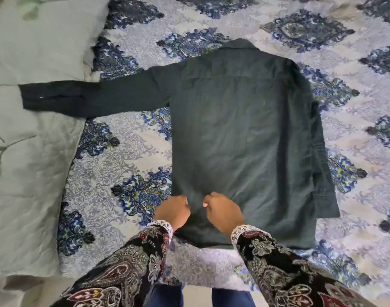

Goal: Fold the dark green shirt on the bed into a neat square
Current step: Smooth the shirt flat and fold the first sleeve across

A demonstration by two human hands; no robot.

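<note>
The dark green shirt (240,134) lies flat and back up on the patterned bed cover, collar at the far end. Its left sleeve (85,97) stretches straight out to the left onto the pale bedding. Its right sleeve (322,165) lies folded down along the right side of the body. My left hand (173,211) and my right hand (224,212) sit close together near the lower left part of the shirt, both with fingers curled and pinching the fabric just above the hem.
A pale green quilt (19,151) and a pillow (41,34) lie on the left, under the sleeve's cuff. The blue and white patterned bed cover (132,156) runs all around the shirt. The bed's near edge is under my forearms.
</note>
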